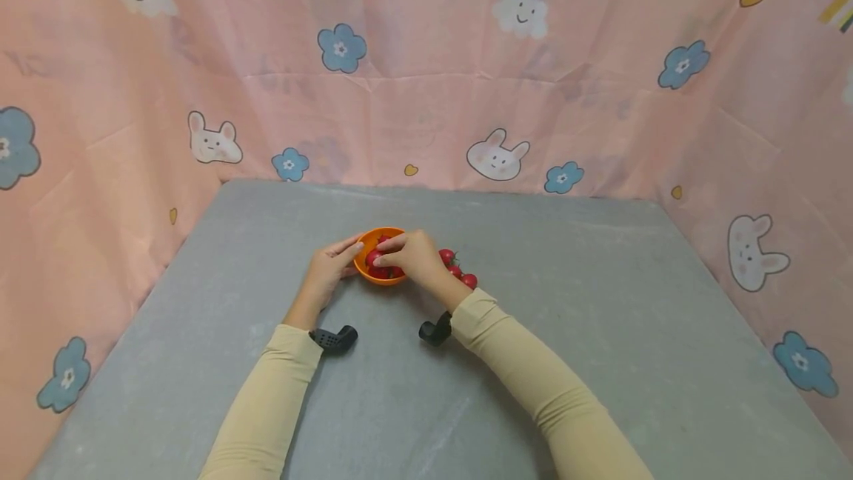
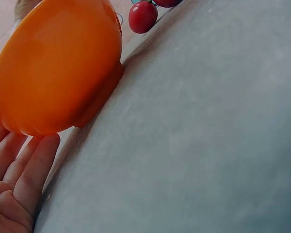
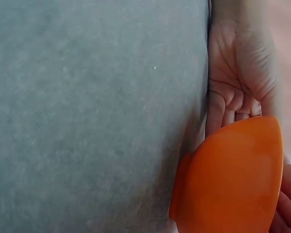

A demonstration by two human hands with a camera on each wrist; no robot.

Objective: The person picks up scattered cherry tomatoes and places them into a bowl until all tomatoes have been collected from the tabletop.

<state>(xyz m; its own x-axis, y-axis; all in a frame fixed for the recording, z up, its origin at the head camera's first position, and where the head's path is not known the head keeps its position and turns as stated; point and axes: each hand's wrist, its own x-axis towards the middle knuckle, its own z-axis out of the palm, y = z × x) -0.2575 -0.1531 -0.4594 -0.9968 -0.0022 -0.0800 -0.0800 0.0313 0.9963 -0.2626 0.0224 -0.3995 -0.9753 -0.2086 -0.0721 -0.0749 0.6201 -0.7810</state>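
Note:
A small orange bowl [image 1: 381,282] sits on the grey table with several red cherry tomatoes in it. My left hand [image 1: 324,272] holds the bowl's left side, thumb at the rim and fingers along the outer wall. In the left wrist view those fingertips [image 2: 49,141] meet the bowl [image 2: 58,68] low on its side. My right hand [image 1: 421,261] reaches over the right rim, its thumb and fingertips around a cherry tomato [image 1: 374,257] inside the bowl. The right wrist view shows the bowl's outer wall [image 3: 228,174], which hides the tomatoes.
Several more cherry tomatoes [image 1: 469,281] with green stems lie on the table [image 1: 586,302] just right of the bowl, partly behind my right wrist. A pink patterned curtain [image 1: 400,110] rises along the table's back and sides. Black devices [image 1: 336,339] are worn on both wrists.

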